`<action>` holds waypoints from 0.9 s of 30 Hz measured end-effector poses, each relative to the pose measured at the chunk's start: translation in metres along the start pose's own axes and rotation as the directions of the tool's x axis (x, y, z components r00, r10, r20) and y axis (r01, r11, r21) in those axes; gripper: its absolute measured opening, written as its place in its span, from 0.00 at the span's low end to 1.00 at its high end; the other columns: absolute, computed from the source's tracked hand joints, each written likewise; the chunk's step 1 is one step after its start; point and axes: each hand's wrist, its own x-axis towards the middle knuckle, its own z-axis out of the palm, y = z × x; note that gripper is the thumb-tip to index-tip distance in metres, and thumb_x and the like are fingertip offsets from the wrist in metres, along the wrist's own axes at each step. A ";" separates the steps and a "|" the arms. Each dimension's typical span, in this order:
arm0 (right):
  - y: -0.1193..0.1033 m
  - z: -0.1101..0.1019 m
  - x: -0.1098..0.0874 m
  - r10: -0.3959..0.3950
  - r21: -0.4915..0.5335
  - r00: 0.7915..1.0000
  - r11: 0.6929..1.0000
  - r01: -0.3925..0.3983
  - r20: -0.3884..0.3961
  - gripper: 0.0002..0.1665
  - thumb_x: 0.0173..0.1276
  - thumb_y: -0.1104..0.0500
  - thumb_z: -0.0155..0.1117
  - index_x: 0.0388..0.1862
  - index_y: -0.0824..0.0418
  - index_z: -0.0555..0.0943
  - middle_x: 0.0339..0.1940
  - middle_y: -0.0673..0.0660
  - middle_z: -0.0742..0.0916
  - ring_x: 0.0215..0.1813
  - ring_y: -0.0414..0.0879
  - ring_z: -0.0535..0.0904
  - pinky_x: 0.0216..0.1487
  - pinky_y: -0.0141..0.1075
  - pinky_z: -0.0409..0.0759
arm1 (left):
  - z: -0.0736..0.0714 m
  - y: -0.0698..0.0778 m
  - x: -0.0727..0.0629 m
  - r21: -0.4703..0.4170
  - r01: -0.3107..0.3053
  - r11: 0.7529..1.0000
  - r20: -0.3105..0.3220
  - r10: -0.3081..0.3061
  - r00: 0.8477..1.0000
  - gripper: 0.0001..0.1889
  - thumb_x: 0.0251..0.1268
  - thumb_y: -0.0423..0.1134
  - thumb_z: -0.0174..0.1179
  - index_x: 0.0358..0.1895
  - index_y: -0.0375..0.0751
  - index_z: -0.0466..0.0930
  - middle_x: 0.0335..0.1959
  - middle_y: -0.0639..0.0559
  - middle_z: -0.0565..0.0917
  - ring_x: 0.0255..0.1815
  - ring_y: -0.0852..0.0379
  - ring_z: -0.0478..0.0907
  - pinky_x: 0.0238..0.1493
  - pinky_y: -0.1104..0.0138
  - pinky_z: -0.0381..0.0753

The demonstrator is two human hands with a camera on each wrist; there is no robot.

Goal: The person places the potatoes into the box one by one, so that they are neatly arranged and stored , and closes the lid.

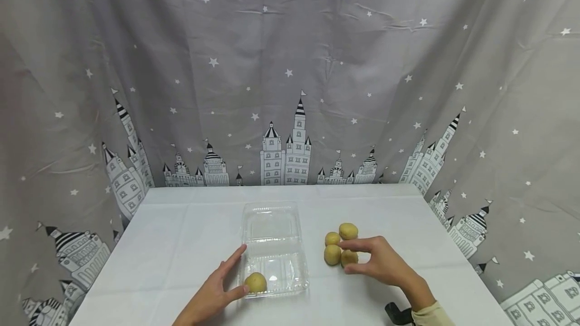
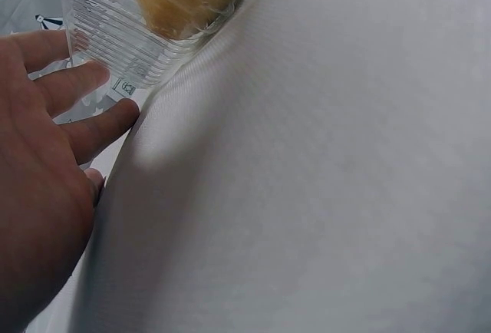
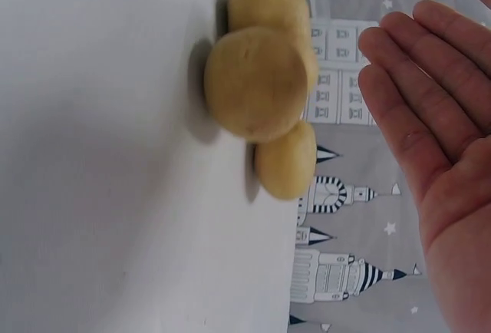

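Observation:
A clear plastic clamshell container (image 1: 285,271) lies with its lid folded back, and one yellow potato (image 1: 256,282) sits in its near left corner. My left hand (image 1: 215,291) is at the container's left side, thumb and fingers spread along the edge; the left wrist view shows the fingertips right at the ribbed wall (image 2: 115,41). To the right, several potatoes are grouped on the table. Over the nearest right potato (image 1: 349,257) hovers my right hand (image 1: 382,263), fingers and thumb held apart around it. In the right wrist view the fingers (image 3: 395,107) are straight and hold nothing.
A white cloth covers the table (image 1: 181,245). Behind it hangs a grey curtain (image 1: 235,104) printed with castles and stars. Another potato (image 1: 348,231) lies at the back of the group. A black object (image 1: 397,313) shows by the right wrist.

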 end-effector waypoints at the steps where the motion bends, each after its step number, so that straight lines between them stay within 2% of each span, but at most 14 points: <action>1: 0.001 -0.002 -0.001 0.005 -0.003 1.000 1.000 -0.005 0.001 0.29 0.65 0.52 0.86 0.64 0.58 0.90 0.60 0.51 0.94 0.62 0.43 0.90 0.65 0.47 0.91 | 0.000 -0.001 0.000 -0.002 -0.011 1.000 -0.001 0.011 1.000 0.47 0.68 0.45 0.73 0.88 0.45 0.61 0.89 0.38 0.61 0.90 0.29 0.49 0.87 0.76 0.29; 2: 0.002 -0.004 -0.002 0.016 -0.005 1.000 1.000 -0.016 0.005 0.30 0.65 0.51 0.86 0.64 0.57 0.90 0.60 0.50 0.94 0.62 0.45 0.91 0.65 0.47 0.91 | 0.000 -0.001 0.000 -0.001 -0.020 1.000 -0.004 0.020 1.000 0.47 0.68 0.44 0.73 0.88 0.45 0.61 0.89 0.38 0.62 0.89 0.29 0.50 0.87 0.77 0.29; 3: 0.003 -0.005 -0.004 0.026 -0.007 1.000 1.000 -0.026 0.009 0.30 0.65 0.51 0.86 0.65 0.57 0.90 0.61 0.50 0.94 0.62 0.46 0.91 0.65 0.47 0.91 | 0.000 -0.001 0.000 -0.006 -0.020 1.000 -0.005 0.020 1.000 0.47 0.68 0.44 0.73 0.88 0.46 0.61 0.89 0.38 0.62 0.89 0.29 0.50 0.82 0.84 0.28; 4: 0.003 -0.007 -0.005 0.038 -0.010 0.999 0.999 -0.037 0.014 0.31 0.65 0.49 0.85 0.65 0.56 0.90 0.61 0.49 0.93 0.62 0.47 0.91 0.65 0.48 0.91 | 0.001 -0.002 0.000 -0.005 -0.030 1.000 -0.006 0.030 1.000 0.46 0.68 0.44 0.73 0.88 0.45 0.62 0.88 0.38 0.62 0.89 0.29 0.50 0.85 0.80 0.27; 5: 0.004 -0.009 -0.006 0.051 -0.017 0.999 0.999 -0.050 0.018 0.31 0.65 0.48 0.85 0.65 0.55 0.89 0.62 0.48 0.93 0.62 0.49 0.91 0.65 0.48 0.91 | 0.001 -0.002 0.000 -0.006 -0.031 0.999 -0.006 0.031 0.999 0.46 0.68 0.44 0.73 0.88 0.45 0.62 0.88 0.38 0.62 0.89 0.28 0.50 0.84 0.80 0.27; 6: 0.005 -0.010 -0.007 0.058 -0.026 0.998 0.998 -0.058 0.020 0.31 0.65 0.48 0.85 0.65 0.54 0.89 0.63 0.47 0.93 0.62 0.50 0.92 0.64 0.48 0.91 | 0.001 -0.002 0.000 -0.004 -0.034 0.999 -0.006 0.034 0.999 0.46 0.68 0.44 0.73 0.87 0.44 0.62 0.88 0.37 0.62 0.89 0.28 0.51 0.87 0.75 0.27; 8: 0.006 -0.013 -0.010 0.075 -0.036 0.997 0.997 -0.074 0.021 0.31 0.65 0.47 0.85 0.65 0.54 0.89 0.63 0.48 0.93 0.62 0.52 0.92 0.64 0.49 0.91 | 0.001 -0.002 0.000 -0.004 -0.024 1.000 -0.003 0.024 1.000 0.47 0.68 0.44 0.73 0.88 0.44 0.61 0.89 0.38 0.62 0.89 0.29 0.50 0.87 0.75 0.27; 9: 0.007 -0.014 -0.011 0.073 -0.044 0.997 0.996 -0.072 0.015 0.31 0.65 0.47 0.85 0.65 0.54 0.90 0.63 0.48 0.93 0.61 0.52 0.92 0.63 0.49 0.92 | 0.001 -0.002 0.000 -0.004 -0.022 1.000 -0.002 0.022 1.000 0.47 0.68 0.44 0.73 0.88 0.44 0.61 0.89 0.38 0.61 0.89 0.28 0.50 0.89 0.69 0.27; 10: 0.008 -0.014 -0.011 0.073 -0.052 0.997 0.996 -0.072 0.011 0.32 0.64 0.47 0.85 0.65 0.54 0.90 0.63 0.48 0.93 0.61 0.53 0.92 0.63 0.49 0.92 | 0.001 -0.002 -0.001 -0.006 -0.017 1.000 -0.003 0.017 1.000 0.47 0.68 0.45 0.73 0.88 0.44 0.61 0.89 0.38 0.61 0.89 0.29 0.50 0.89 0.70 0.27; 13: 0.011 -0.016 -0.013 0.067 -0.060 0.998 0.996 -0.067 -0.003 0.32 0.64 0.47 0.86 0.64 0.56 0.90 0.62 0.49 0.93 0.60 0.56 0.92 0.62 0.48 0.92 | 0.000 -0.002 0.000 -0.017 -0.025 1.000 -0.001 0.025 1.000 0.47 0.68 0.44 0.73 0.88 0.43 0.61 0.89 0.37 0.60 0.89 0.29 0.49 0.80 0.86 0.28; 17: 0.017 -0.018 -0.015 0.065 -0.050 0.998 0.997 -0.065 -0.005 0.31 0.65 0.49 0.85 0.65 0.56 0.90 0.61 0.51 0.93 0.60 0.61 0.92 0.63 0.48 0.92 | 0.000 -0.003 0.000 -0.013 -0.067 0.998 -0.001 0.067 0.998 0.46 0.69 0.43 0.73 0.87 0.41 0.61 0.88 0.35 0.61 0.88 0.26 0.49 0.72 0.93 0.30; 25: 0.028 -0.021 -0.016 0.098 -0.013 0.995 0.995 -0.097 0.019 0.32 0.67 0.50 0.84 0.66 0.61 0.88 0.61 0.57 0.93 0.61 0.62 0.91 0.64 0.53 0.91 | 0.000 -0.004 -0.001 -0.010 -0.055 0.998 -0.008 0.055 0.998 0.47 0.68 0.43 0.73 0.87 0.42 0.61 0.88 0.36 0.61 0.88 0.27 0.50 0.73 0.91 0.30; 26: 0.030 -0.021 -0.016 0.103 -0.007 0.994 0.995 -0.103 0.021 0.32 0.67 0.51 0.84 0.66 0.62 0.88 0.62 0.57 0.93 0.61 0.62 0.91 0.64 0.54 0.90 | 0.000 -0.003 -0.001 -0.013 -0.045 0.999 -0.005 0.045 0.999 0.47 0.68 0.43 0.73 0.87 0.42 0.61 0.88 0.36 0.61 0.89 0.28 0.49 0.75 0.90 0.29; 27: 0.031 -0.021 -0.015 0.113 0.005 0.993 0.994 -0.113 0.026 0.32 0.67 0.51 0.84 0.66 0.63 0.88 0.62 0.58 0.93 0.62 0.62 0.91 0.65 0.54 0.90 | 0.000 -0.003 -0.001 -0.011 -0.038 0.999 -0.004 0.038 0.999 0.47 0.68 0.44 0.73 0.87 0.43 0.61 0.88 0.36 0.61 0.89 0.28 0.49 0.80 0.86 0.28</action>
